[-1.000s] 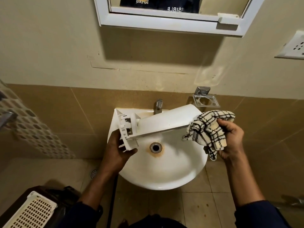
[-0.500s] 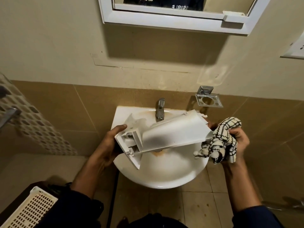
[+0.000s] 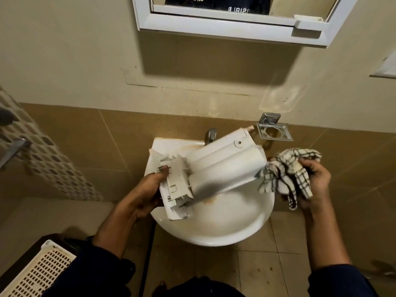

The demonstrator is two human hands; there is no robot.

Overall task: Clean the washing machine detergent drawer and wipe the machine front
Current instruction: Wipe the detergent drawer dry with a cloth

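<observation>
Detergent drawer: the white plastic detergent drawer (image 3: 225,168) hangs in the air above the sink, tilted. Its left end sits low and near the person, and its right end rises toward the wall. A smooth, ridged side faces the camera.
Left hand: the left hand (image 3: 147,189) grips the drawer's lower left end, where the clips and ribs are. The thumb lies over the top edge and the fingers are hidden behind the plastic.
Right hand: the right hand (image 3: 315,183) is closed round a bunched cloth, with the fingers curled into its folds.
Cloth: the white cloth (image 3: 285,174) with dark checks is crumpled, and one corner hangs below the hand. Its left edge meets the drawer's right end – whether it presses there I cannot tell.
Sink: the white wall-hung sink (image 3: 214,228) has a rounded front and an orange-brown stain near the middle of the bowl, partly covered by the drawer.
Tap: the metal tap (image 3: 211,135) stands at the back of the sink, its lower part hidden behind the drawer.
Holder: a chrome holder (image 3: 274,130) with a round hole is fixed to the tan tiles, just beside the drawer's upper corner.
Mirror: the white-framed mirror (image 3: 214,24) is on the wall above – it casts a shadow below itself.
Basket: a cream perforated basket (image 3: 36,273) sits at the lower left, on something dark.
Sleeves: dark sleeves cover both forearms near the bottom edge.
</observation>
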